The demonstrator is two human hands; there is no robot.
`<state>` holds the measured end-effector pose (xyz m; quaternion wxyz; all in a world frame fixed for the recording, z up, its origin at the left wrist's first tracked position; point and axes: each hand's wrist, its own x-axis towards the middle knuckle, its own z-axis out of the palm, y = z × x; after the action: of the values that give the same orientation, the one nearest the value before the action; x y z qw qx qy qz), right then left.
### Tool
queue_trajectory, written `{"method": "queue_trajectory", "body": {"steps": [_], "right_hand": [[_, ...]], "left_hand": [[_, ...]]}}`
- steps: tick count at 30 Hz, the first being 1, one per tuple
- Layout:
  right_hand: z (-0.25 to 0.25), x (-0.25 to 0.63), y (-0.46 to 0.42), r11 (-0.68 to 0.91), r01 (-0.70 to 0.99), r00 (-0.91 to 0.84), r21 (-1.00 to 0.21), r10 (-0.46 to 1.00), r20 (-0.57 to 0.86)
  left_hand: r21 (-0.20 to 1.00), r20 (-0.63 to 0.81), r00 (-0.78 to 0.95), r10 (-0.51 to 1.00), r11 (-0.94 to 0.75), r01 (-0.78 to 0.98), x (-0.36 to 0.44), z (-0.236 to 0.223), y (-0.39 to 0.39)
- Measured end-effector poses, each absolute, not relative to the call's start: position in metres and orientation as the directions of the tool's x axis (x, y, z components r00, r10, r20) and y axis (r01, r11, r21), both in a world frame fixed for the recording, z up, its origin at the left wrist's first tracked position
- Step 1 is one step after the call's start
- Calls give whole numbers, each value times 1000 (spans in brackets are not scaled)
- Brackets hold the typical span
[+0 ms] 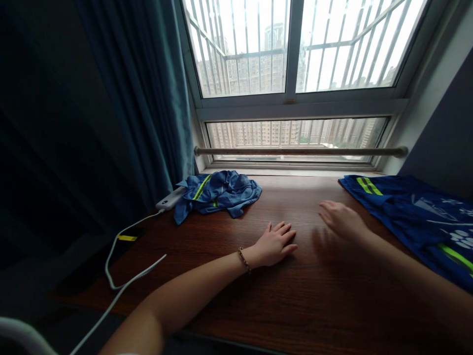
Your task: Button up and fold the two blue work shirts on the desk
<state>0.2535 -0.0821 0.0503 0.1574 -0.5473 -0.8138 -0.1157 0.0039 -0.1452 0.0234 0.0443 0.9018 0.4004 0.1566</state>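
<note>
My left hand (pixel 275 244) lies flat on the dark wooden table (pixel 281 291), fingers stretched out, a bead bracelet (pixel 244 260) on the wrist. It holds nothing. My right hand (pixel 340 219) hovers just to its right, palm down with fingers loosely extended, slightly blurred by motion, holding nothing. A crumpled blue garment with yellow-green stripes (pixel 218 192) sits at the back left, apart from both hands. A second blue garment (pixel 414 217) lies spread flat at the right, close beside my right hand.
A white power bank (pixel 170 199) lies next to the crumpled garment, its white cable (pixel 118 256) looping off the table's left edge. A dark teal curtain (pixel 111 108) hangs at the left. Behind the table are a window (pixel 291 64) and a rail (pixel 299 151).
</note>
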Motion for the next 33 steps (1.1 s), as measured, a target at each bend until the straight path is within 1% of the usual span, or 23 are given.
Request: {"method": "queue_trajectory", "body": {"steps": [1,3,5,7,9,10,12,13,15,17,19,20,22,23,25,27,29,30,32,33], "right_hand": [[46,228,-86,455,890,-410,-1,803,433],[34,193,-92,577,817,-506,21,697,509],[22,182,-95,637,770,-557,43,636,533],[15,187,-95,641,767,-551,30,633,544],[11,197,-93,619,786,-508,-18,660,553],[11,201,-93,609,792,-488,-45,676,552],[11,205,-91,600,795,-465,-92,700,542],[11,205,-90,599,794,-460,-108,707,537],[9,203,-89,604,787,-458,-126,709,536],[6,201,-88,613,778,-456,-136,701,548],[5,200,-88,625,765,-445,-155,687,574],[6,200,-88,635,753,-434,-171,675,596],[10,201,-90,657,722,-389,-217,645,658],[14,203,-91,667,705,-358,-241,628,690],[22,206,-92,672,687,-295,-276,605,740],[29,211,-92,656,700,-256,-283,601,757],[32,215,-90,612,739,-232,-282,624,746],[33,217,-88,581,760,-222,-291,652,725],[32,222,-82,539,774,-238,-332,734,636],[32,225,-78,528,769,-264,-361,776,573]], "left_hand": [[238,274,611,743,-667,706,3,25,-142],[316,343,522,781,-619,719,-2,29,-130],[363,416,374,829,-529,767,-15,34,-111],[340,485,205,850,-399,851,-38,37,-87],[279,528,31,848,-208,937,-67,35,-65],[255,524,-43,850,-109,961,-82,32,-56],[252,432,-155,889,46,967,-108,24,-41],[273,372,-196,907,95,957,-118,20,-35],[319,321,-229,919,122,940,-130,15,-29],[371,335,-184,924,49,927,-128,13,-28],[422,366,-59,929,-109,900,-115,14,-34],[449,371,32,928,-210,868,-104,16,-39],[516,366,227,902,-400,758,-78,20,-54],[555,348,345,872,-488,674,-64,23,-64],[634,304,563,768,-604,482,-39,31,-85],[699,248,738,627,-644,312,-22,41,-104],[758,199,831,519,-619,205,-15,52,-118],[788,173,855,490,-590,178,-16,56,-121],[843,129,859,496,-511,168,-20,61,-121],[861,119,835,537,-474,182,-24,60,-118]]}}
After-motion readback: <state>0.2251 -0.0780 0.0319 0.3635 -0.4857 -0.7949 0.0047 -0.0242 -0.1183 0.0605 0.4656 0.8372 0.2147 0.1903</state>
